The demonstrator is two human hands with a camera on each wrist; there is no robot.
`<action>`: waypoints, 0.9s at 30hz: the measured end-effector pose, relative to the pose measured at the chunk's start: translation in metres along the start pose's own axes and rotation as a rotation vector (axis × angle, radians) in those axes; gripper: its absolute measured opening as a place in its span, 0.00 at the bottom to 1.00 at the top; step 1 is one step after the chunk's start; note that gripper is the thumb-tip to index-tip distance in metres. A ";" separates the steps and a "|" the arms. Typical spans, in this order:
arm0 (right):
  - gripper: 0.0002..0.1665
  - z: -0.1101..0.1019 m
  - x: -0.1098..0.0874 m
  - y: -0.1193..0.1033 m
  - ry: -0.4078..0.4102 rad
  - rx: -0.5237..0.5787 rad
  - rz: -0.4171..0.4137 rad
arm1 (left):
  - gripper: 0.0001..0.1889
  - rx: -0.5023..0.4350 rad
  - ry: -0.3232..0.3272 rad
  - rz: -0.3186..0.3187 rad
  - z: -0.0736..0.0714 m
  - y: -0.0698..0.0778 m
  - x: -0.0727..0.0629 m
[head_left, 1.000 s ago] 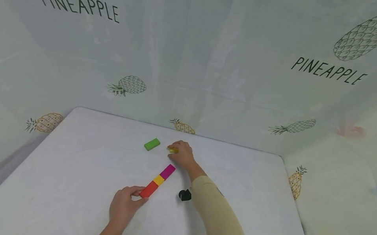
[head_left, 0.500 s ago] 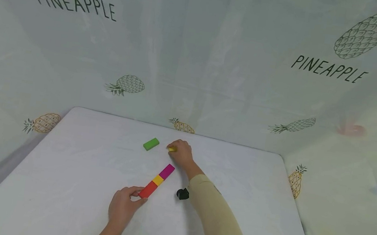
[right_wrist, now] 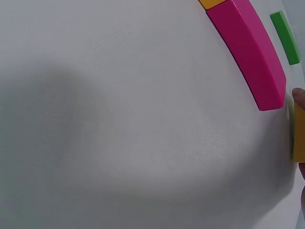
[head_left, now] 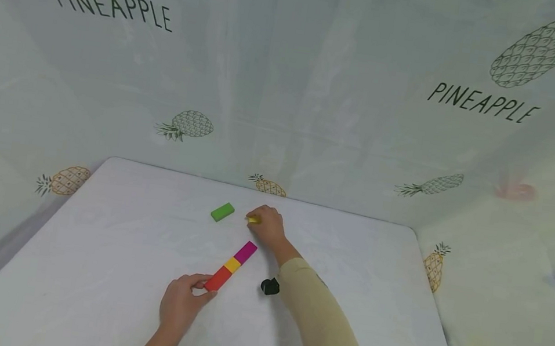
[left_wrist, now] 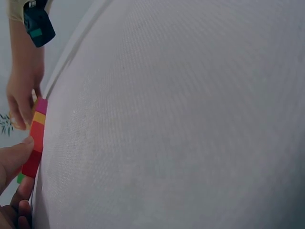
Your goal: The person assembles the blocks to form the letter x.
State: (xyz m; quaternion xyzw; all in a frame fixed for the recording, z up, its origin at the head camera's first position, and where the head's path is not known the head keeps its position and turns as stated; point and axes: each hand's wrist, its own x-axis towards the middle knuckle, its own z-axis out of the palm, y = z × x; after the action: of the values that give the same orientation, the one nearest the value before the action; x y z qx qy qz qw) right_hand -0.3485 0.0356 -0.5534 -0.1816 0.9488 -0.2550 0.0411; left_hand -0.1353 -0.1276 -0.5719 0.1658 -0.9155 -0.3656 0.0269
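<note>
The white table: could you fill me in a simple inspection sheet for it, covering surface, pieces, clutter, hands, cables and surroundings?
Surface: white table, with a shadow beside the right arm.
Job's things: red block, short yellow block and purple block in a line, end to end; green block lying apart; another yellow block in hand.
Clutter: nothing seen.
Hands: left hand grips the red block's near end; right hand holds the other yellow block.
Cables: nothing seen.
Surroundings: pale sheet printed with pineapples, behind and beside the table.
</note>
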 end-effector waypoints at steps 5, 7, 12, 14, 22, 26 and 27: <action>0.12 -0.004 -0.005 -0.003 0.006 0.019 -0.013 | 0.22 -0.006 0.002 -0.001 -0.002 0.001 -0.002; 0.13 -0.006 -0.007 -0.005 0.002 0.017 -0.019 | 0.23 -0.009 -0.005 -0.002 -0.002 0.001 -0.002; 0.13 -0.010 -0.014 -0.008 -0.008 0.034 -0.022 | 0.24 -0.018 -0.014 -0.001 -0.002 0.000 -0.002; 0.13 -0.011 -0.017 -0.008 -0.010 0.050 -0.019 | 0.24 -0.018 -0.014 -0.001 -0.001 -0.001 -0.002; 0.12 -0.012 -0.026 -0.010 -0.013 0.047 -0.009 | 0.24 -0.023 -0.015 0.003 0.000 -0.002 -0.002; 0.12 -0.013 -0.031 -0.012 -0.024 0.059 -0.005 | 0.24 -0.034 -0.020 0.004 -0.003 -0.001 -0.004; 0.12 -0.013 -0.033 -0.013 -0.027 0.066 -0.006 | 0.24 -0.036 -0.021 0.004 -0.003 0.000 -0.004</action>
State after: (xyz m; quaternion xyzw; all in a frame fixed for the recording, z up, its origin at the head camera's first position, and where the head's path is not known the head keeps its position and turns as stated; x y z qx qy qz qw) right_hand -0.3160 0.0432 -0.5360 -0.1862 0.9388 -0.2837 0.0591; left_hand -0.1310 -0.1288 -0.5693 0.1596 -0.9093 -0.3838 0.0210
